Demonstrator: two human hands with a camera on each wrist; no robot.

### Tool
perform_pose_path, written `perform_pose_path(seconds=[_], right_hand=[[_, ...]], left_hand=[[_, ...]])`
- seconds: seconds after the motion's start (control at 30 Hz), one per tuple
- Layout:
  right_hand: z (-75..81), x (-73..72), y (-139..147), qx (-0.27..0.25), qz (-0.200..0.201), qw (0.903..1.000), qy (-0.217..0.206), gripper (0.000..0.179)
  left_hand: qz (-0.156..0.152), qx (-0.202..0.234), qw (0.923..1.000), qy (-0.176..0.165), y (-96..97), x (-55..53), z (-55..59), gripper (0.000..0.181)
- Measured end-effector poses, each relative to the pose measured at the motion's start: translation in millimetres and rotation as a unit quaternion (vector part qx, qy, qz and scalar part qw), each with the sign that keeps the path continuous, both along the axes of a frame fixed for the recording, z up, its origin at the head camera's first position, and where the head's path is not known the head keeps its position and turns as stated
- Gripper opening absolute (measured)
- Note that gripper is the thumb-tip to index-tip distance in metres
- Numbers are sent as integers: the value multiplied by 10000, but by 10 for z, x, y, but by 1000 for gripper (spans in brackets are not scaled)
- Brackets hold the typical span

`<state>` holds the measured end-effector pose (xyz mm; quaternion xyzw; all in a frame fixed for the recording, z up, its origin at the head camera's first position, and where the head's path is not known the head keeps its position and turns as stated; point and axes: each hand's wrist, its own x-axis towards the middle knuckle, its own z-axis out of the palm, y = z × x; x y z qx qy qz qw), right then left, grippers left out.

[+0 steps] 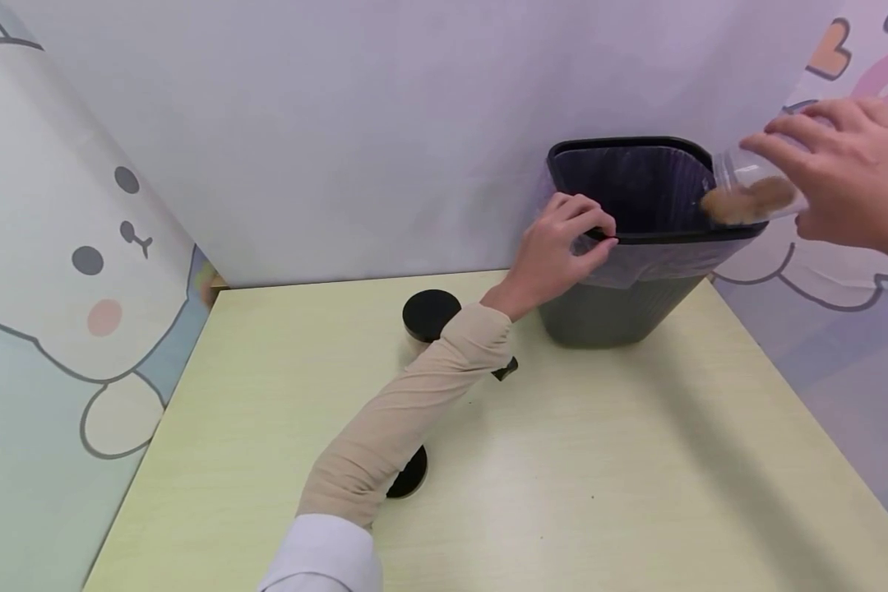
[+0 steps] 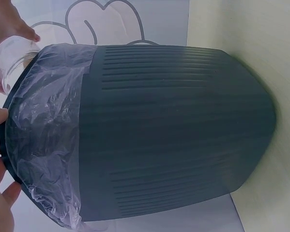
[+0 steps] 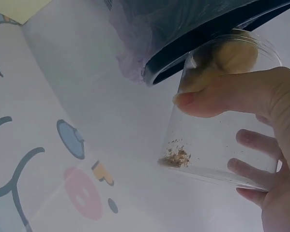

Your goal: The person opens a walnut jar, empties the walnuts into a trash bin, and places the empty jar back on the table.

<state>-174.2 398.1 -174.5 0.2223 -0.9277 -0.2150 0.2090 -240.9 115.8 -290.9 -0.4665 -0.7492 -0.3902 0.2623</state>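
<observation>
A dark grey trash bin (image 1: 599,311) stands upright at the back right of the table, with a thin translucent liner bag (image 2: 48,121) folded over its black rim. My left hand (image 1: 555,251) pinches the near rim, thumb outside and fingertips over the edge. Up at the bin's right side, my right hand (image 1: 851,173) holds a clear plastic jar (image 3: 207,140) on its side, its open mouth tilted down over the rim. Round, light-brown cookie-like pieces (image 1: 747,202) lie near the jar's mouth. Brown crumbs (image 3: 176,157) cling by the jar's base.
On the pale wooden table (image 1: 562,460) stands a black-lidded jar (image 1: 431,314), left of the bin. My left forearm partly covers another black lid (image 1: 412,475) and a small black object (image 1: 505,368). Walls with cartoon prints (image 1: 104,247) enclose the table's back and sides.
</observation>
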Motion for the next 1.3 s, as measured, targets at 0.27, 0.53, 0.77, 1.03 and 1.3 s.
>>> perform_pose_path(seconds=[0.27, 0.53, 0.77, 1.03, 1.3], right_hand=[[18, -18, -7, -159, 63, 9998, 139, 100], [15, -32, -27, -212, 20, 9995, 220, 99], [32, -59, -74, -131, -27, 9993, 348, 101], [60, -101, -125, 112, 282, 9994, 177, 110], [75, -204, -266, 704, 973, 9918, 438, 108]], left_hand=[[-7, 58, 10000, 39, -3, -10, -15, 8], [-13, 44, 10000, 18, -14, -15, -26, 8], [18, 41, 9999, 123, -37, -35, -34, 9], [276, -96, 9973, 670, -52, -41, -80, 11], [382, -213, 9961, 761, -39, -28, -72, 12]])
